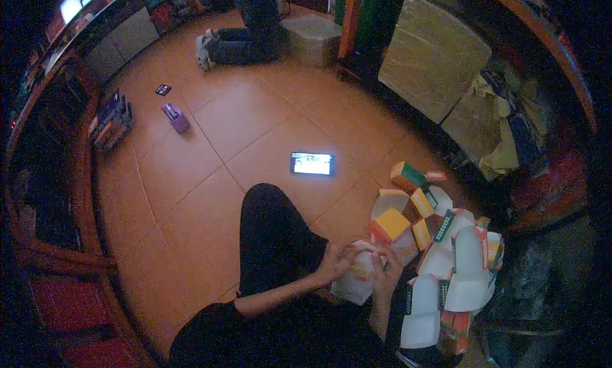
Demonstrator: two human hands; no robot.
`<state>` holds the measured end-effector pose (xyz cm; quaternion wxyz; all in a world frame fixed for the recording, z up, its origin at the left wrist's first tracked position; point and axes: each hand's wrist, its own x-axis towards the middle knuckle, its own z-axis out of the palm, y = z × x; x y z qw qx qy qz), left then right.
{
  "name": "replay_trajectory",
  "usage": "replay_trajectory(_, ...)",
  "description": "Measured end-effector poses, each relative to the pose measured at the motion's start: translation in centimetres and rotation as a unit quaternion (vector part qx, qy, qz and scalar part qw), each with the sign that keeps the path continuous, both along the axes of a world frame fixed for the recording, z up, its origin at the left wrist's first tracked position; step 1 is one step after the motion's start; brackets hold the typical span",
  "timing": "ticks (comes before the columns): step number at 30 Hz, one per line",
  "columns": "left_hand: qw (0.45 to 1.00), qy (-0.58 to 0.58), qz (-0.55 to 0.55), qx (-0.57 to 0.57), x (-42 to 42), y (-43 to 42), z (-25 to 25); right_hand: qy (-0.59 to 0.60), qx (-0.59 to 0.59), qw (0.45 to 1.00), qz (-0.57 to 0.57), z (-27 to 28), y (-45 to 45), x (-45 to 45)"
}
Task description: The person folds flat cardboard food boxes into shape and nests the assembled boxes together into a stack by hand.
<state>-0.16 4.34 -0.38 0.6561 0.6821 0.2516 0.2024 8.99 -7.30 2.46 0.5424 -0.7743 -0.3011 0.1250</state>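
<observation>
One white carton between left hand and right hand, gripped by fingers at upper edge; just to right, piled cartons; ahead, lit smartphone on tiled floor.

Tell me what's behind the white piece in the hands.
Just beyond the white piece, an orange-yellow box and, farther back, a green-and-yellow box show. Whatever the piece, the left hand and the right hand cover cannot be seen.
</observation>
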Motion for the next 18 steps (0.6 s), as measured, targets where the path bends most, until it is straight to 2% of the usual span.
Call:
replay_trajectory(2,0.991,-0.062,0.042,0.111,0.1,-0.1,0.2,0.096,0.047,0.994,-0.024,0.1,0.0,-0.4)
replay_trajectory(3,0.991,-0.061,0.044,0.111,0.0,0.0,0.4,0.097,0.047,0.994,-0.022,0.1,0.3,-0.5)
replay_trajectory(5,0.999,-0.01,0.022,-0.034,-0.2,0.2,1.1,-0.029,-0.011,0.999,-0.034,0.4,0.8,-0.5)
replay_trajectory(9,0.998,0.03,0.058,-0.015,-0.6,1.7,1.5,-0.061,0.033,0.997,-0.04,1.2,1.5,-1.6)
replay_trajectory(11,0.991,0.021,0.135,-0.012,-0.2,3.2,2.6,0.011,0.015,1.0,0.015,3.3,1.1,-2.4)
replay_trajectory(12,0.99,0.021,0.137,-0.013,0.1,3.6,3.3,0.035,0.008,0.999,0.033,3.7,1.0,-2.6)
replay_trajectory(14,0.978,-0.012,0.111,-0.177,0.8,3.6,4.5,0.091,-0.012,0.996,0.008,3.1,0.2,-2.7)
replay_trajectory(15,0.978,-0.012,0.11,-0.176,1.3,3.3,4.3,0.11,-0.017,0.994,-0.001,2.9,-0.1,-2.7)
replay_trajectory(17,0.978,-0.154,0.095,-0.1,2.4,2.2,3.2,0.174,-0.032,0.979,-0.098,2.2,-1.1,-1.9)
replay_trajectory(18,0.978,-0.156,0.094,-0.099,2.7,1.8,2.9,0.172,-0.03,0.98,-0.098,0.3,-1.6,-1.2)
